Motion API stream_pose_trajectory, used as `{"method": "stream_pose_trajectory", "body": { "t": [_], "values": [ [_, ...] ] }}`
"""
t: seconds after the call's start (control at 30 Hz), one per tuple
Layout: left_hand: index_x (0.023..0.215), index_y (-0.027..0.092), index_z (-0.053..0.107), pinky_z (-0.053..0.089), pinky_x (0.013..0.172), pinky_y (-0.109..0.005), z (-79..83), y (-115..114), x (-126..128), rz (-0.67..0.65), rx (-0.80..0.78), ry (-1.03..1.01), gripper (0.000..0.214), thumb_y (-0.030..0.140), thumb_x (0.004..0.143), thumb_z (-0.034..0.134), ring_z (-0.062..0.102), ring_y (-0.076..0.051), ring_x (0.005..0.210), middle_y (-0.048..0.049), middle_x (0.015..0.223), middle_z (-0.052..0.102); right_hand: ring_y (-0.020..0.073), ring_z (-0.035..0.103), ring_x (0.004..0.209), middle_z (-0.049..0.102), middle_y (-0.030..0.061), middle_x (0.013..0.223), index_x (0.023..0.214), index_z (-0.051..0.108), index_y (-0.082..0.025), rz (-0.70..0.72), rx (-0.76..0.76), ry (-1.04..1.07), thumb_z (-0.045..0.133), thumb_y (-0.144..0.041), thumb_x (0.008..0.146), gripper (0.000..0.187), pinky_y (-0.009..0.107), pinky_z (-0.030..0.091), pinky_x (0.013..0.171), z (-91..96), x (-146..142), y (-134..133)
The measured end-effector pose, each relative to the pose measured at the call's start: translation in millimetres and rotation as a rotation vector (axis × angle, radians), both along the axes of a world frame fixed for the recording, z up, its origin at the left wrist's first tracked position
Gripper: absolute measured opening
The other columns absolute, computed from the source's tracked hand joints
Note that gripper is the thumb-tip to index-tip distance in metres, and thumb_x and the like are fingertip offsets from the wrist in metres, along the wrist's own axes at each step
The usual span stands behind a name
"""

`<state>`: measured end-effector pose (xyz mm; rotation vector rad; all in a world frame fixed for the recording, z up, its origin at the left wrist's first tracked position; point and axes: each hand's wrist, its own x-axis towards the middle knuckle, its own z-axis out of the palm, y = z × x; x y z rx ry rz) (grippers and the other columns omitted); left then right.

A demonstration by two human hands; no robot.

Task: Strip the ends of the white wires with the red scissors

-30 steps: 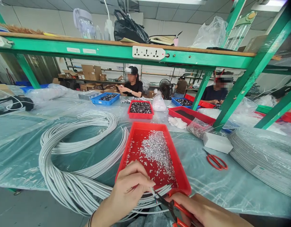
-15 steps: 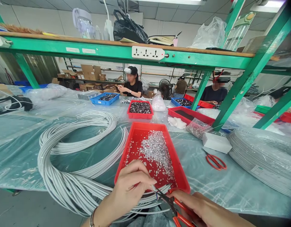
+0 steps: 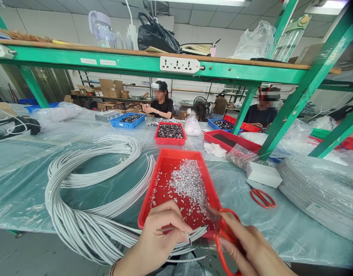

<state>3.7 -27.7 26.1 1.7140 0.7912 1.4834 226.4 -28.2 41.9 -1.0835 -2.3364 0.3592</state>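
My left hand (image 3: 165,234) pinches the end of one grey cable (image 3: 188,234); thin coloured wires poke out of its tip. In my right hand (image 3: 248,245) are red-handled scissors (image 3: 222,237), their blades blurred and pointing up over the near right corner of a red tray (image 3: 213,188). The blades are apart from the cable. Small silvery metal bits (image 3: 189,184) lie heaped in that tray. A thick bundle of grey cables (image 3: 75,222) loops on the left, its loose ends passing beneath my left hand.
A second pair of red-handled scissors (image 3: 262,197) lies right of the tray, near a white box (image 3: 263,174) and a large cable coil (image 3: 322,191). A smaller red tray (image 3: 170,142) of dark parts stands behind. A green shelf frame (image 3: 130,65) spans overhead. Co-workers sit across the table.
My right hand has moved the scissors up and away from the cable tip, turning the blades upward. My left hand keeps its pinch, shifted slightly down.
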Motion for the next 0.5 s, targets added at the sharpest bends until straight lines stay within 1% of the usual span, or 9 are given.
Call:
{"method": "stream_pose_trajectory", "body": {
  "t": [0.07,0.13,0.17,0.2,0.27,0.33,0.4,0.43,0.5],
  "values": [
    [0.069,0.017,0.07,0.039,0.05,-0.022,-2.5,-4,5,-0.046,-0.062,0.018,0.022,0.036,0.075,0.063,0.051,-0.012,0.054,-0.004,0.061,0.054,0.0213,0.064,0.066,0.069,0.01,0.088,0.127,0.044,-0.02,-0.052,-0.103,0.101,0.049,-0.032,0.084,0.045,0.027,0.053,0.059,-4.3,4,10],
    [0.07,0.016,0.071,0.038,0.047,-0.022,-9.3,-8,10,-0.138,-0.095,0.102,0.028,0.041,0.075,0.061,0.051,-0.012,0.053,-0.0061,0.062,0.057,0.0228,0.063,0.072,0.068,0.0102,0.088,0.13,0.04,-0.018,-0.08,-0.162,0.178,0.053,-0.034,0.08,0.054,0.029,0.053,0.063,-11.8,8,22],
    [0.073,0.017,0.072,0.039,0.048,-0.022,-13.9,-11,12,-0.181,-0.083,0.167,0.031,0.044,0.076,0.058,0.052,-0.013,0.055,-0.0076,0.064,0.06,0.0242,0.063,0.078,0.067,0.0112,0.092,0.13,0.038,-0.016,-0.085,-0.172,0.215,0.054,-0.035,0.079,0.057,0.031,0.053,0.068,-15.8,9,28],
    [0.078,0.017,0.072,0.04,0.051,-0.023,-18.7,-13,11,-0.192,-0.056,0.23,0.034,0.046,0.079,0.054,0.055,-0.015,0.06,-0.0095,0.069,0.063,0.0254,0.061,0.084,0.065,0.0125,0.098,0.131,0.036,-0.015,-0.084,-0.181,0.248,0.055,-0.035,0.079,0.059,0.033,0.052,0.073,-19.3,10,34],
    [0.089,0.019,0.07,0.044,0.064,-0.026,-27.3,-17,4,-0.1,0.011,0.296,0.036,0.048,0.08,0.05,0.059,-0.018,0.073,-0.0107,0.08,0.065,0.0257,0.059,0.091,0.061,0.0144,0.108,0.13,0.035,-0.014,-0.06,-0.207,0.299,0.052,-0.034,0.081,0.056,0.035,0.049,0.08,-24.0,8,46],
    [0.092,0.021,0.066,0.045,0.065,-0.023,-33.5,-19,-11,-0.019,-0.014,0.268,0.032,0.045,0.083,0.049,0.061,-0.016,0.072,-0.0072,0.081,0.065,0.0238,0.059,0.09,0.059,0.0142,0.111,0.129,0.034,-0.015,-0.019,-0.251,0.333,0.048,-0.032,0.085,0.049,0.035,0.047,0.083,-26.1,4,55],
    [0.091,0.023,0.064,0.046,0.063,-0.019,-40.5,-22,-30,0.103,-0.021,0.311,0.022,0.032,0.088,0.044,0.061,-0.013,0.07,-0.0029,0.078,0.066,0.0224,0.06,0.087,0.061,0.0123,0.108,0.128,0.035,-0.016,0.01,-0.279,0.353,0.045,-0.03,0.086,0.045,0.034,0.047,0.083,-27.9,0,62],
    [0.091,0.023,0.063,0.046,0.064,-0.017,-46.0,-24,-37,0.166,0.011,0.383,0.019,0.026,0.088,0.044,0.062,-0.012,0.071,-0.0015,0.078,0.067,0.0223,0.06,0.086,0.062,0.0113,0.105,0.128,0.036,-0.016,0.009,-0.282,0.357,0.046,-0.03,0.086,0.045,0.033,0.047,0.083,-29.7,-2,65],
    [0.097,0.023,0.061,0.047,0.069,-0.016,-63.8,-29,-44,0.274,0.182,0.606,0.016,0.025,0.086,0.05,0.064,-0.013,0.076,-0.0011,0.085,0.069,0.0228,0.06,0.087,0.063,0.01,0.102,0.127,0.039,-0.016,-0.025,-0.269,0.357,0.047,-0.03,0.085,0.046,0.033,0.047,0.083,-35.7,-6,70]
  ]
}}
